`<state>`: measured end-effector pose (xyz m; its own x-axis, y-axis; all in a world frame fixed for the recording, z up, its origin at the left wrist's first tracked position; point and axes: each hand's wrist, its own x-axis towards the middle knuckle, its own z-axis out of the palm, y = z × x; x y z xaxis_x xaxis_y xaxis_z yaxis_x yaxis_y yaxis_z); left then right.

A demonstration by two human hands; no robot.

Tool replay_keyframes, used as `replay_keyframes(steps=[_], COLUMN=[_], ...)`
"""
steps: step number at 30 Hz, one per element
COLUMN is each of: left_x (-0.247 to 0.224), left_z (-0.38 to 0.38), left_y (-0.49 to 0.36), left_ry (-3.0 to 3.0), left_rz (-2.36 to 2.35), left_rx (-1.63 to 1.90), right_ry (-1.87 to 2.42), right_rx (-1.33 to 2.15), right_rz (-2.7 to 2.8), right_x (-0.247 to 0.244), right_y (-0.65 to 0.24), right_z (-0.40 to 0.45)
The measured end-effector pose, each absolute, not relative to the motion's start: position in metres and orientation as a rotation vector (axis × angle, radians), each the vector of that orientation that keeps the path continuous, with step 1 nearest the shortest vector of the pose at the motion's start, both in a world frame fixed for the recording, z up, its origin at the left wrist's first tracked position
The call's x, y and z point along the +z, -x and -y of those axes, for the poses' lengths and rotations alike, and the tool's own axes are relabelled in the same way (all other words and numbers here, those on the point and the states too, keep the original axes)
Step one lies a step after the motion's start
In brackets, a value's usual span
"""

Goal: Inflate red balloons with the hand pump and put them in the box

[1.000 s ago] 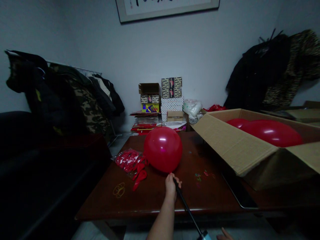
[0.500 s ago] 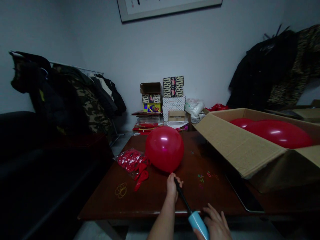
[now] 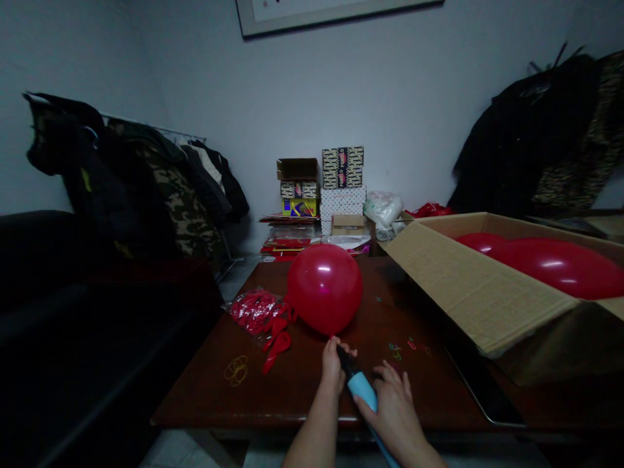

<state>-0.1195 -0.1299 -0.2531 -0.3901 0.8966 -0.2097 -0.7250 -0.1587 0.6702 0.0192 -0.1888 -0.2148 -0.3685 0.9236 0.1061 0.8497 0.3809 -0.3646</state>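
At the near edge of the dark reddish-brown wooden worktop [image 3: 209, 393], both hands are in use. The left hand [image 3: 333, 367] is closed in a tight grip around the black nozzle [image 3: 344, 362] of a light-blue hand pump [image 3: 362, 387], just below a red balloon [image 3: 324, 289]; its fingers hide the balloon's neck. The right hand [image 3: 392, 406] wraps the pump's blue barrel, which runs down past the worktop's near edge. The inflated, round balloon sits above the worktop, its lower end at the left hand's fingertips.

Left of the balloon lies a clear bag of uninflated red balloons [image 3: 254, 312], touching two loose uninflated red balloons [image 3: 277, 351]. Nearer and further left is a small bunch of yellowish rubber bands [image 3: 236, 370]. Right of the hands are scattered small coloured bands [image 3: 397, 348].

On the right stands an open cardboard box [image 3: 475, 286] holding two large red balloons [image 3: 560, 266], with a flat black slab [image 3: 480, 383] beside its near side. A black sofa [image 3: 73, 312] lies left, below a rack of coats [image 3: 166, 195]. Far beyond the worktop are stacked patterned boxes [image 3: 342, 188], under a framed picture [image 3: 336, 10].
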Motion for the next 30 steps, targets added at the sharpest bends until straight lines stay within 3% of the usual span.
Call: replay_keyframes(steps=[30], left_x=[-0.223], left_z=[0.105], left_y=[0.116], left_ry=[-0.333], left_rz=[-0.909], left_rx=[2.027], right_ry=[1.396], right_rx=[0.240], right_rz=[2.341], right_x=[-0.187], right_y=[-0.007], right_z=[0.168])
